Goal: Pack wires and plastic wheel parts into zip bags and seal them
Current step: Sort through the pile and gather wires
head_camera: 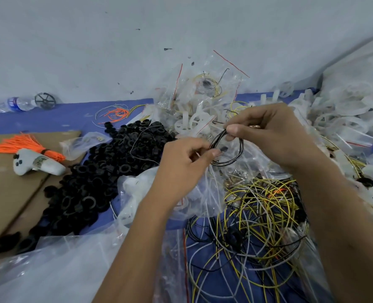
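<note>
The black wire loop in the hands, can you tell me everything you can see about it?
The black wire loop is a thin dark wire coiled into a few round turns. It is held up above a clear plastic bag. The right hand pinches its top between thumb and fingers, and the left hand pinches its left side. It looks bendy and smooth.

One water bottle (15, 104), one dark spoked wheel (45, 101), one grey controller (36, 163), one orange wire bundle (26, 146). The black rings (98, 171) and loose wires (262, 217)? Way too many to count.
</note>
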